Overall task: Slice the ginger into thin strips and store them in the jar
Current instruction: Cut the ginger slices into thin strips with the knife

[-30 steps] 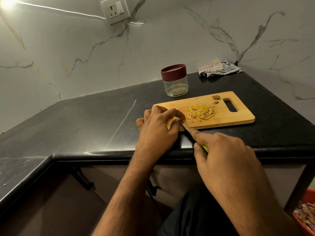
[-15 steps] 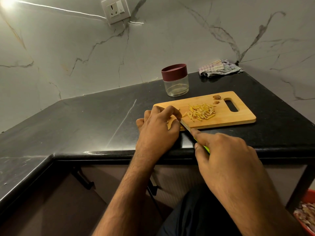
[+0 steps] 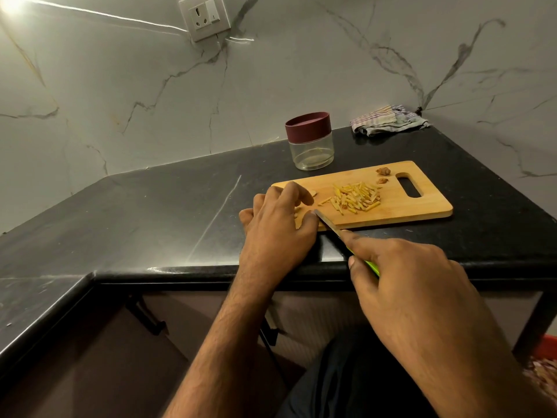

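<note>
A wooden cutting board (image 3: 422,206) lies on the black counter. A pile of thin yellow ginger strips (image 3: 357,198) sits at its middle. My left hand (image 3: 278,224) covers the board's near left corner with fingers curled over a small ginger piece, mostly hidden. My right hand (image 3: 404,279) grips a green-handled knife (image 3: 328,223) with the index finger along its spine; the blade tip lies beside my left thumb. Two brown ginger scraps (image 3: 382,175) lie near the board's handle hole. The clear jar (image 3: 310,141) with its maroon lid on stands behind the board.
A crumpled striped cloth (image 3: 388,119) lies in the far corner against the marble wall. A wall socket (image 3: 205,16) is above. The counter edge (image 3: 211,271) runs just under my wrists. A red bin (image 3: 545,366) with peelings stands at the lower right.
My left fingers have shifted slightly left and opened a little, showing a cut strip beside the pile. The knife stays at the same spot by my thumb.
</note>
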